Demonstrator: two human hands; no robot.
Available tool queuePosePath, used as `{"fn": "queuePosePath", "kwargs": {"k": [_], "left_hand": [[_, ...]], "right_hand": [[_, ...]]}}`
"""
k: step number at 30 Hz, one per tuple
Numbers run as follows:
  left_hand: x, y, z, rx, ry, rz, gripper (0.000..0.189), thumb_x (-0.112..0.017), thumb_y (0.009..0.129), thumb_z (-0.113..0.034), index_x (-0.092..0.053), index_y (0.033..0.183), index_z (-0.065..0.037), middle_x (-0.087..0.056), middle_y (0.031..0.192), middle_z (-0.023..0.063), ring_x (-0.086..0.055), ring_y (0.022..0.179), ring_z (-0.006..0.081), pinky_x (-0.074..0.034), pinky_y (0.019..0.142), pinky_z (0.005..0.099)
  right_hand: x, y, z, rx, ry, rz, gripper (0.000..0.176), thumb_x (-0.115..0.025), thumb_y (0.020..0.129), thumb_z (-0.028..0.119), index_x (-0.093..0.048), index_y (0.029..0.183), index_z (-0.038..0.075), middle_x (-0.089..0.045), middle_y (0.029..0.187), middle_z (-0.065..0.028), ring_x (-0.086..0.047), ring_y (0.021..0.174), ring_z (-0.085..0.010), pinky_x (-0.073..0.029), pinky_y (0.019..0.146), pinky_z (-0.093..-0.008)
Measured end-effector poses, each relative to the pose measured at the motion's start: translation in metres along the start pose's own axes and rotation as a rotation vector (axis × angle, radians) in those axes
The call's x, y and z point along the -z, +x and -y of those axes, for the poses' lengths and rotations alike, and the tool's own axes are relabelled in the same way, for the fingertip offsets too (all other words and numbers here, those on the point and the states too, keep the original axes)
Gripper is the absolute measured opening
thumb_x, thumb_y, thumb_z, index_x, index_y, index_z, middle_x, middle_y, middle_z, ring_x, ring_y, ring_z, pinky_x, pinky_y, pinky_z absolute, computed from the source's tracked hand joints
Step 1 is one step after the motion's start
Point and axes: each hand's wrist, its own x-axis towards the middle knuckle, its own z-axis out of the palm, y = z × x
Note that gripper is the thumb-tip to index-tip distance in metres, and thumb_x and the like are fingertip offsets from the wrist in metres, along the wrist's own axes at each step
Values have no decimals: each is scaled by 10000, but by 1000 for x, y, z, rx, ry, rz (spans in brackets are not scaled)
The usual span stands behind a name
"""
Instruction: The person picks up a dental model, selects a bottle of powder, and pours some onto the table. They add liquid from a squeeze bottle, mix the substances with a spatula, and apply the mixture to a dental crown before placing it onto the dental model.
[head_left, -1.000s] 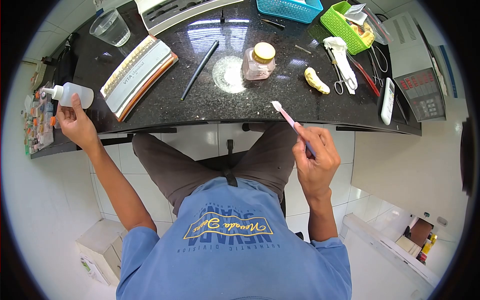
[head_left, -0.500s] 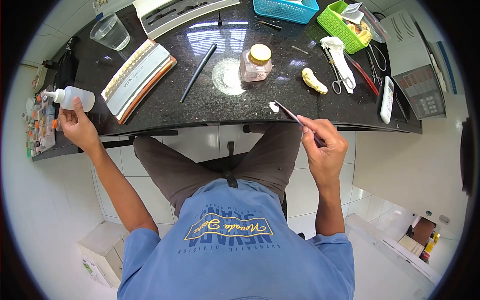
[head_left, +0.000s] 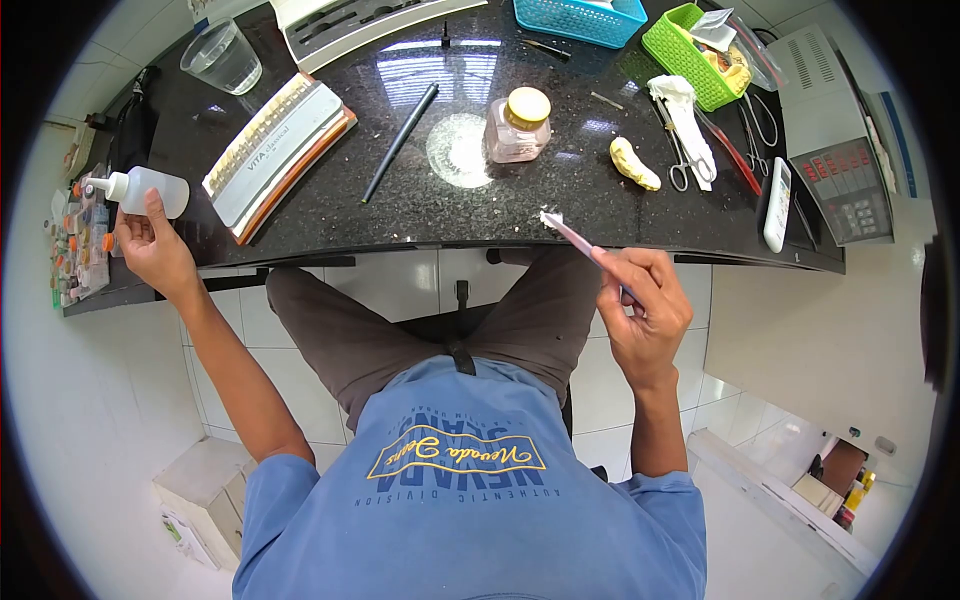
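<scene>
At the left edge of the black table (head_left: 330,232), my left hand (head_left: 156,248) has its fingers round a translucent squeeze bottle (head_left: 160,193), its white nozzle pointing left. My right hand (head_left: 645,305) is closed on a slim tweezer-like tool (head_left: 572,238) near the front edge. The tool's tip is at a small bit of white material (head_left: 547,218) on the tabletop. Behind it stands a clear jar (head_left: 517,140) with a yellow lid. To the right of the jar lies a yellowish curved piece (head_left: 633,166).
Shade guide box (head_left: 278,158), dark pen (head_left: 400,142) and water glass (head_left: 225,62) lie left. Scissors on white cloth (head_left: 686,135), a green basket (head_left: 690,62), a blue basket (head_left: 585,22), a white remote (head_left: 777,205) and a keypad device (head_left: 845,190) are right.
The tool in my right hand has turned and its tip now covers part of the white bit. My left hand and the bottle have barely moved.
</scene>
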Motion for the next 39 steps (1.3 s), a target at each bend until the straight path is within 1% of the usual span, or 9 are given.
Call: {"fn": "queuePosePath", "kwargs": {"k": [6,8,11,18,21,24,27,35,39], "left_hand": [[0,-1,-2,12,3,4,523,-730,953,-251,-542,1309,82,-667,1215,199,-656,1132,242,-531,972,364],[0,-1,-2,7,13,-1,521,-730,953,-250,-543,1309,82,-667,1216,200,-657,1132,244,-531,972,364],[0,-1,-1,4,18,2,522,-732,952,-253,-547,1307,82,-669,1215,200,-658,1132,246,-528,975,366],[0,0,-1,5,-5,6,526,-735,950,-258,-546,1305,82,-663,1223,197,-651,1140,246,-520,987,368],[1,0,0,-2,4,-1,523,-735,950,-258,-548,1302,82,-666,1219,194,-652,1138,244,-520,986,366],[0,1,2,-1,5,1,518,-735,950,-255,-551,1299,80,-669,1212,192,-654,1134,243,-521,984,365],[0,-1,1,-1,10,-3,513,-734,950,-252,-553,1297,80,-672,1209,191,-657,1128,242,-522,983,364],[-1,0,1,4,-8,-11,513,-740,946,-247,-553,1294,81,-669,1219,197,-657,1135,244,-521,989,362],[0,1,3,-3,-2,-11,522,-744,943,-252,-551,1295,81,-667,1221,198,-655,1138,245,-521,989,363]], "right_hand": [[-2,-1,-2,44,-53,40,408,-697,720,-103,-772,1078,78,-653,883,-54,-636,669,-123,-497,535,-252],[-1,0,-2,9,-21,-20,399,-694,730,-102,-773,1077,78,-653,884,-53,-634,674,-117,-501,531,-245],[0,0,-2,-50,-1,14,390,-688,741,-103,-775,1076,77,-655,884,-53,-633,684,-112,-505,527,-238],[2,1,0,-70,-20,28,385,-689,741,-100,-776,1072,76,-657,877,-51,-628,685,-109,-488,524,-243],[-2,1,3,-23,-20,-14,393,-690,735,-100,-773,1075,77,-655,877,-50,-624,671,-115,-481,522,-252],[-6,0,7,10,-19,41,398,-691,729,-101,-768,1075,78,-654,879,-51,-621,656,-122,-482,522,-258],[-6,-1,7,32,-110,22,394,-693,729,-96,-766,1074,79,-654,882,-50,-616,637,-122,-472,511,-261],[1,-7,6,-110,-48,-34,358,-698,757,-80,-771,1072,74,-663,877,-44,-539,603,-75,-404,481,-228],[2,-1,1,-112,5,-5,351,-700,758,-74,-775,1063,81,-663,876,-43,-534,612,-74,-400,491,-220]]}}
